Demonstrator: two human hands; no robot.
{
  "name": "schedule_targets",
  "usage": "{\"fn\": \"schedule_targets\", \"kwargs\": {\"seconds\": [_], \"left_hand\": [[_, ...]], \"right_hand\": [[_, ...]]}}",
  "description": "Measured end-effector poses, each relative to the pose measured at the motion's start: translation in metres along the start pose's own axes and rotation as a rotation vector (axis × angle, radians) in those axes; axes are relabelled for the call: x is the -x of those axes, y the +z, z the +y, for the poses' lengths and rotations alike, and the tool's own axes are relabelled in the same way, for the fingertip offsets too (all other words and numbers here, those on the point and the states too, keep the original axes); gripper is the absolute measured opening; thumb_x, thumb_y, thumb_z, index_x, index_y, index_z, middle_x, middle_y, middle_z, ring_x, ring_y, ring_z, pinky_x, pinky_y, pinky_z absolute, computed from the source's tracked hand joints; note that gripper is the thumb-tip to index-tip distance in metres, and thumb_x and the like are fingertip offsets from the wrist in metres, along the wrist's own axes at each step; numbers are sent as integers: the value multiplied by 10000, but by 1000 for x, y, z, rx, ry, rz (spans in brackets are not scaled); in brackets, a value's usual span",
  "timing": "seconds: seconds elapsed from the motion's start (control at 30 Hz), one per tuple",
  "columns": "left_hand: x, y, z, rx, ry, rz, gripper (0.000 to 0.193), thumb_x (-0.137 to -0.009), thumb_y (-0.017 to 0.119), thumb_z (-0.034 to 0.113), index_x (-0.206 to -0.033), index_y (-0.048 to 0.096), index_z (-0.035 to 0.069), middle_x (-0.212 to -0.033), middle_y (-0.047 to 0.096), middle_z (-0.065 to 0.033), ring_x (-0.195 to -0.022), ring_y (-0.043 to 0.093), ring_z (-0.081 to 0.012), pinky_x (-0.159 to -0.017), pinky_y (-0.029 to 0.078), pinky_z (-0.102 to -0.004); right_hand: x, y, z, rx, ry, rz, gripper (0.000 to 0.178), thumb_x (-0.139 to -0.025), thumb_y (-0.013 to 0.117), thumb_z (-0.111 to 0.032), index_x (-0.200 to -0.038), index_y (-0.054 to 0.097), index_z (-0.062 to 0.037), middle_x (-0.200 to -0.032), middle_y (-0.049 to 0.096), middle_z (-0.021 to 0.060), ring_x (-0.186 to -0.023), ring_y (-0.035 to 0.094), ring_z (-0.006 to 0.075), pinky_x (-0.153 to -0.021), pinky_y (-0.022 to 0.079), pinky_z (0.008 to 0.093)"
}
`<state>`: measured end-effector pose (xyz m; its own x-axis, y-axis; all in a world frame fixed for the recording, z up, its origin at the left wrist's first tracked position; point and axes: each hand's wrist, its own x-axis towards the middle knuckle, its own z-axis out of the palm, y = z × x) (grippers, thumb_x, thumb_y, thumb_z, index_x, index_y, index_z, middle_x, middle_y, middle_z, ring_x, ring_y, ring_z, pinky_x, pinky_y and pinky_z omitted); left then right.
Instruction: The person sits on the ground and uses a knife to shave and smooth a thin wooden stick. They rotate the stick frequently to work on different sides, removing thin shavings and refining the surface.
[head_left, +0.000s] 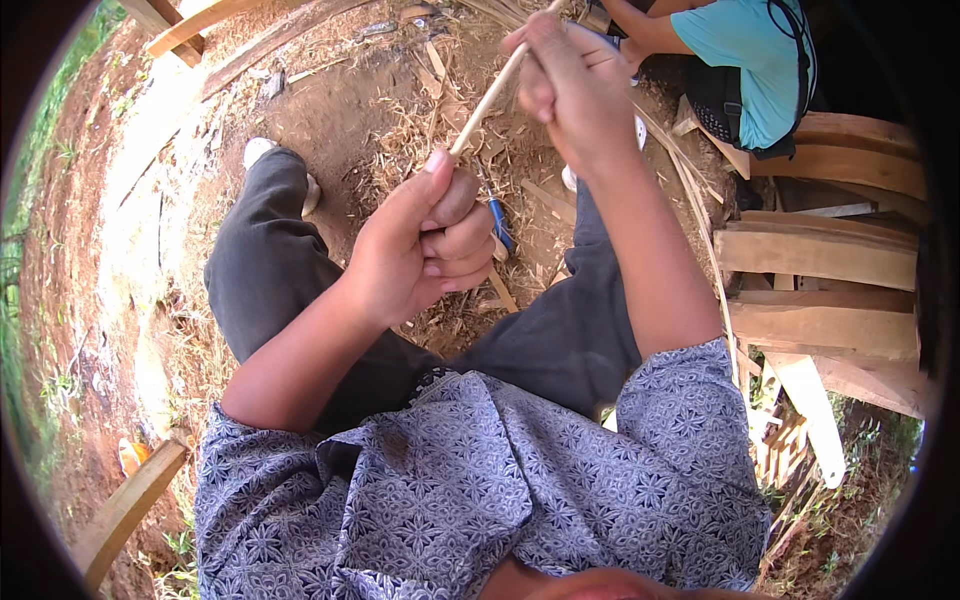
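Note:
A thin pale wooden stick (488,107) slants across the upper middle, between my two hands. My left hand (430,235) is closed in a fist around its lower end, with the thumb along the top. Higher up and to the right, my right hand (575,85) grips the stick between thumb and fingers near the top edge of the view. Whether the right hand also holds anything else is hidden by its fingers. Just right of my left fist, a blue-handled tool (500,228) lies on the ground; its working end is partly hidden, so its kind is unclear.
Wood shavings (410,150) cover the dirt between my legs. A person in a turquoise shirt (745,60) sits at the upper right. Stacked curved boards (815,250) stand on the right, and long thin strips (690,180) lie beside them. A wooden beam (130,510) rises at the lower left.

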<state>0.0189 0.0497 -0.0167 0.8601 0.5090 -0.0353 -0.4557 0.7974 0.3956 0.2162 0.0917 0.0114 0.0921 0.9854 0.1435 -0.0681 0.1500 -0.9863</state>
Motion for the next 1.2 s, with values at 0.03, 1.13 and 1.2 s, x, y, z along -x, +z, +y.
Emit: {"fn": "schedule_targets", "kwargs": {"seconds": [0.03, 1.13, 1.2], "left_hand": [[3, -1, -5, -7, -21, -32, 477, -1049, 287, 474, -681, 294, 172, -553, 253, 57, -465, 208, -73, -433, 219, -241], [-7, -10, 0, -1324, 298, 434, 401, -1032, 462, 290, -789, 528, -23, -571, 437, -104, -534, 408, -155, -526, 363, -363], [-9, -2, 1, -1422, 212, 477, 414, -1037, 452, 312, -799, 526, -18, -571, 432, -81, -541, 408, -133, -524, 359, -351]], "right_hand": [[-9, -11, -4, -46, -34, 28, 325, -1032, 496, -253, -934, 659, 11, -528, 399, -49, -458, 353, 41, -446, 271, 207], [-23, -34, 11, -5, 39, 123, 352, -982, 584, -351, -900, 667, -19, -561, 427, -52, -476, 348, 38, -457, 288, 211], [-21, -36, 12, -14, 38, 111, 347, -983, 583, -346, -897, 665, -20, -560, 430, -52, -475, 350, 40, -456, 288, 211]]}}
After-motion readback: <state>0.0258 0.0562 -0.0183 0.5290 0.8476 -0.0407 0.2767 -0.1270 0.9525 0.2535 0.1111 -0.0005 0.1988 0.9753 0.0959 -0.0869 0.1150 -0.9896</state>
